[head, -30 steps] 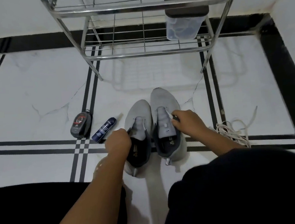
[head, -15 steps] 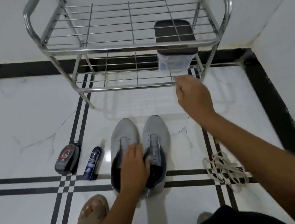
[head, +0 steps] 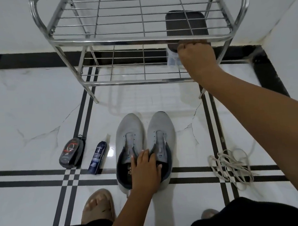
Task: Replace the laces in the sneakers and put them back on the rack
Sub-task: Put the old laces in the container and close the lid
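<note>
Two grey sneakers (head: 145,149) stand side by side on the white tiled floor (head: 28,123), toes pointing far, with no laces in their eyelets. The left hand (head: 146,170) lies flat over the near part of both shoes, fingers spread across the two openings and pressing down rather than clenched around anything.

A loose tangle of white laces (head: 230,167) lies on the floor to the right of the sneakers, well apart from them, across a black stripe in the tiles.

The metal rack (head: 138,38) stands at the far side against the wall, its two wire shelves without shoes on them. On the right end of the lower shelf sits a clear container (head: 172,59) with a dark lid (head: 185,23), seen through the upper shelf's wires. The right hand (head: 196,56) reaches under the upper shelf and is curled against the container's near side just below the lid; whether it truly grips the container cannot be told, since the hand covers most of it.

To the left of the sneakers, a dark blue spray bottle (head: 97,158) lies on the floor, and further left a black shoe-polish sponge case (head: 71,153). At the near edge, a foot in a tan sandal (head: 97,206) rests on the tiles.
</note>
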`<state>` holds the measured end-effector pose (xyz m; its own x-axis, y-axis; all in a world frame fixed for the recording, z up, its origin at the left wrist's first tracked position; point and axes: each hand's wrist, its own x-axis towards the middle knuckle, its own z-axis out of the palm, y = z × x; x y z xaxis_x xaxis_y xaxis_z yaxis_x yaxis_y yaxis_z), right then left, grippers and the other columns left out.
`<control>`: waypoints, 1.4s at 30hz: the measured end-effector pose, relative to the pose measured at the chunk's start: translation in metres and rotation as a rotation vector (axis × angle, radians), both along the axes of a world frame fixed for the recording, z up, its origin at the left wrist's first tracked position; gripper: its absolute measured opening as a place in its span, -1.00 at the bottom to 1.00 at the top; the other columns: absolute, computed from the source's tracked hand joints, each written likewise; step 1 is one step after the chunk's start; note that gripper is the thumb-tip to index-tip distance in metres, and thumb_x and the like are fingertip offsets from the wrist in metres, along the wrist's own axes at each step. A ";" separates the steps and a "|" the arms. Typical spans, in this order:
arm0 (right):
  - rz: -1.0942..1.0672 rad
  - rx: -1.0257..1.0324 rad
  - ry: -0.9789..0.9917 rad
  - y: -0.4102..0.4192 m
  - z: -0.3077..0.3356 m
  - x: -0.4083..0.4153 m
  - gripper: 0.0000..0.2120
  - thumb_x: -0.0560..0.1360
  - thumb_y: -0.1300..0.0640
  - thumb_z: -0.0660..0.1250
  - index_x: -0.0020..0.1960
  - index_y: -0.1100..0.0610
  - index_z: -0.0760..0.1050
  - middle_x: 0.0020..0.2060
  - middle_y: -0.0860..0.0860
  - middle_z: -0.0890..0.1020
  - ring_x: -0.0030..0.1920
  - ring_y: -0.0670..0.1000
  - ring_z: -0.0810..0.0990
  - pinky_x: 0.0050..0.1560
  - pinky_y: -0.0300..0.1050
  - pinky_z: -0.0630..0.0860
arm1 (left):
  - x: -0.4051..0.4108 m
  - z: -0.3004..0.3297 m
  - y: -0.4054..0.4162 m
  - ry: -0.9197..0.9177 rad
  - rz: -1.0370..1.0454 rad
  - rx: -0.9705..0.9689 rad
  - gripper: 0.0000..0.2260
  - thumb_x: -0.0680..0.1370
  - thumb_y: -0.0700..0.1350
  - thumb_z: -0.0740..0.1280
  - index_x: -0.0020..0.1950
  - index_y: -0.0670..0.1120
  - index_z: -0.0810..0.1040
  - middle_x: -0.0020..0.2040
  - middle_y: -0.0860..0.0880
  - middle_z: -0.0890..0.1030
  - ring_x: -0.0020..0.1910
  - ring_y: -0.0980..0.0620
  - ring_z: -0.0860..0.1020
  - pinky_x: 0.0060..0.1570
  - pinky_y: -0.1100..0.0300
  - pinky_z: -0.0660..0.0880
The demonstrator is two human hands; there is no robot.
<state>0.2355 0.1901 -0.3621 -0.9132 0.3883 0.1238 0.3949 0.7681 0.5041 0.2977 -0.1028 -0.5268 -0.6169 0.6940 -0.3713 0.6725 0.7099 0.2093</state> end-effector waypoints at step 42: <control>-0.583 -0.997 1.067 -0.115 -0.082 0.271 -0.68 0.64 0.00 0.09 -0.02 0.14 0.55 -0.36 -0.11 0.49 -0.34 -0.20 0.46 -0.35 -0.35 0.33 | 0.072 0.036 0.045 -1.702 0.989 0.673 -0.50 0.38 0.22 0.33 0.21 -0.04 0.56 0.05 -0.11 0.65 0.08 -0.19 0.57 0.25 -0.21 0.35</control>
